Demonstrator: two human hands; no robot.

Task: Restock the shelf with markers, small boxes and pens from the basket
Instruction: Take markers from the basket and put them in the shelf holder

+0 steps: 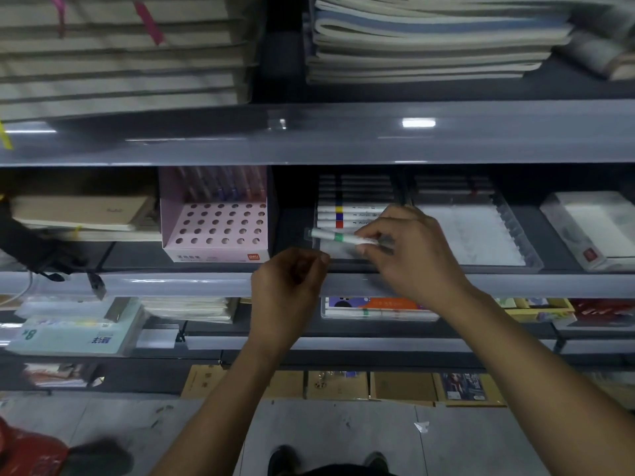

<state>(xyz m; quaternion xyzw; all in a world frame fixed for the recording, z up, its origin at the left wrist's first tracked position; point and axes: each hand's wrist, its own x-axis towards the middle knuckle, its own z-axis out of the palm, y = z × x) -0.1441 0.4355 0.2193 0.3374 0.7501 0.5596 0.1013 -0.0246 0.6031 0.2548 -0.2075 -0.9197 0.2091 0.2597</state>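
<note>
My right hand (409, 252) holds a white marker with a green band (338, 238) over a clear tray (531, 255) on the middle shelf (137, 283). Behind it, several white markers with coloured bands (343, 216) lie in a row in the tray's left part. My left hand (287, 286) hovers at the shelf's front edge, below the marker's left end, fingers curled together, pinched at the tray's clear front edge. The basket is not in view.
A pink pen display box with round holes (214, 231) stands left of the tray. A clear box (591, 228) sits at the right. Notebook stacks (429, 39) fill the shelf above. Lower shelves hold packets, and a red bag (27, 451) lies on the floor at left.
</note>
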